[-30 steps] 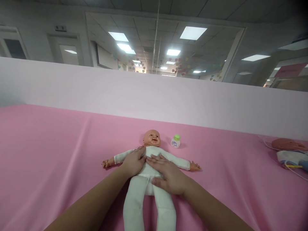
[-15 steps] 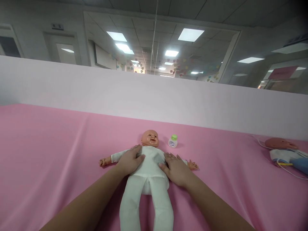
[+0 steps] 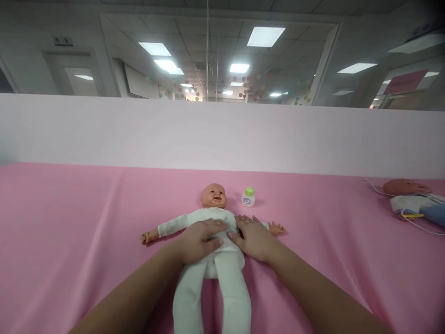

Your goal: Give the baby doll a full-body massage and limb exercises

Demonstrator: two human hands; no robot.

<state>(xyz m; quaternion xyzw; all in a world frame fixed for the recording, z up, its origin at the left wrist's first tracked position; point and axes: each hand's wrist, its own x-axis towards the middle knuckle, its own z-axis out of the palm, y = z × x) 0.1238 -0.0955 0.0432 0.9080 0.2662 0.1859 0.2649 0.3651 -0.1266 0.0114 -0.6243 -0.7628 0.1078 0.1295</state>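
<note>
A baby doll [image 3: 212,197] in a white one-piece suit lies on its back on the pink sheet [image 3: 69,222], head away from me, arms spread, legs toward me. My left hand [image 3: 200,240] lies flat on the doll's belly with fingers stretched out toward the right. My right hand [image 3: 253,237] rests flat on the doll's right side by its arm, fingers apart. Neither hand holds anything. A small white bottle with a green cap [image 3: 248,197] stands just right of the doll's head.
A second doll [image 3: 405,188] with a white and blue bundle and thin cords [image 3: 420,211] lies at the far right edge of the sheet. A pale partition wall [image 3: 222,134] runs along the back of the pink surface.
My left hand has slid from the doll's chest and shoulder down onto its belly. My right hand moved off the belly to the doll's side. The view tilted slightly.
</note>
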